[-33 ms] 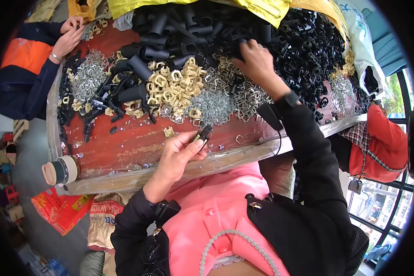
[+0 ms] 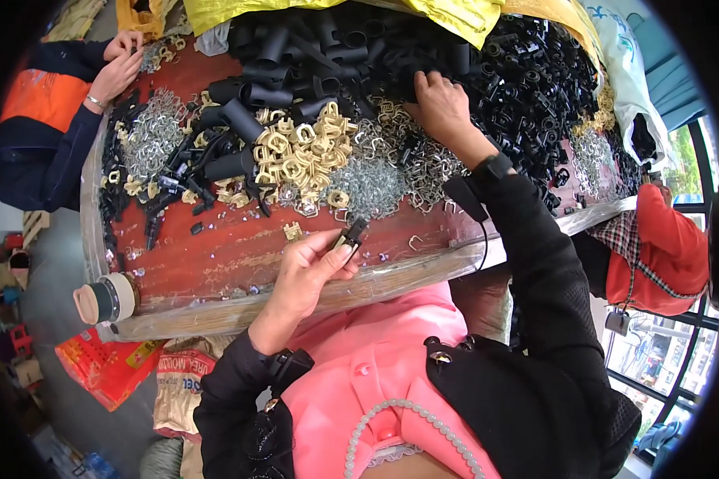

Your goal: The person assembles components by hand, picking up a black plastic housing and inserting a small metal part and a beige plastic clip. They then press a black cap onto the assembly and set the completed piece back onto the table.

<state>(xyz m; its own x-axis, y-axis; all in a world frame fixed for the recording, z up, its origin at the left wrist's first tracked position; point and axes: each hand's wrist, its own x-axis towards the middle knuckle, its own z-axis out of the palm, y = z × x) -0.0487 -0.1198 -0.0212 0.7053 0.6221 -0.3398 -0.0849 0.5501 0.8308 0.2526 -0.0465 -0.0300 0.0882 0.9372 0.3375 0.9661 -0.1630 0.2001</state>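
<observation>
Between the thumb and fingers of my left hand [image 2: 307,267] is a small black plastic clip [image 2: 355,231], held over the near part of the table. A paler bit shows along its side. My right hand [image 2: 443,108] reaches into the heap of small black plastic parts [image 2: 527,92]. Its fingers bend down and the tips are lost among dark pieces, so a grip cannot be made out. Cream plastic pieces [image 2: 303,152], small metal springs [image 2: 369,185] and bent metal hooks [image 2: 435,169] lie in piles between my hands. One loose cream piece [image 2: 293,231] rests beside my left hand.
Black tubes [image 2: 272,48] pile up at the back below yellow sheeting [image 2: 256,4]. The red table [image 2: 216,259] has a plastic-wrapped wooden edge [image 2: 216,313]. A lidded cup [image 2: 112,297] stands at its left corner. One person [image 2: 52,120] works at left; another [image 2: 655,255] is at right.
My right hand has shifted very slightly left and down over the black parts. My left hand keeps its hold on the clip.
</observation>
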